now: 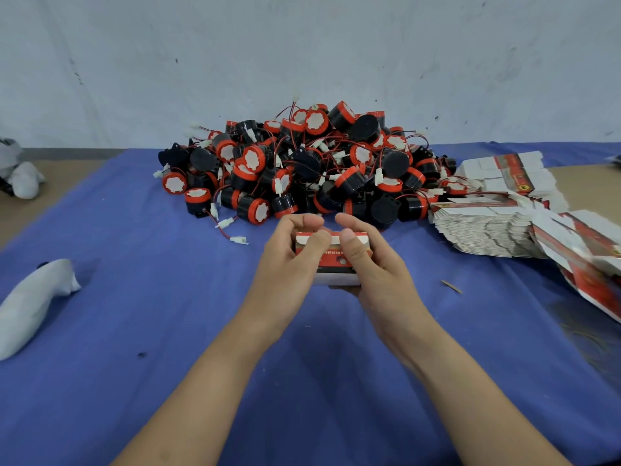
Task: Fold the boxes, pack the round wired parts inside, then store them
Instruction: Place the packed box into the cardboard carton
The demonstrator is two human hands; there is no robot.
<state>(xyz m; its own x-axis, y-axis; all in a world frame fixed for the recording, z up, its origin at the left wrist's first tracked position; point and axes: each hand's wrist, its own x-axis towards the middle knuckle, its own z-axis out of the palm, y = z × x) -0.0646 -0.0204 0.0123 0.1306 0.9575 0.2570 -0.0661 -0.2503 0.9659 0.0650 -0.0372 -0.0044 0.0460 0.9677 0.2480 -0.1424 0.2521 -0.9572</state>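
Before scuffed wall (302, 45), blue cloth (141, 324) | left hand (285, 264), right hand (376, 267) grip box (334, 264)

Head view, angled down, near table (100, 331).

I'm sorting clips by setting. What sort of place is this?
Probably a small packing workshop: a heap of round wired parts on a blue-covered table, stacks of flat cartons beside it, and the left hand and right hand gripping one folded box.

Red-and-white folded box (332, 264) just before heaped black-and-red round wired parts (302, 163), flat box blanks (487, 227) rightward.
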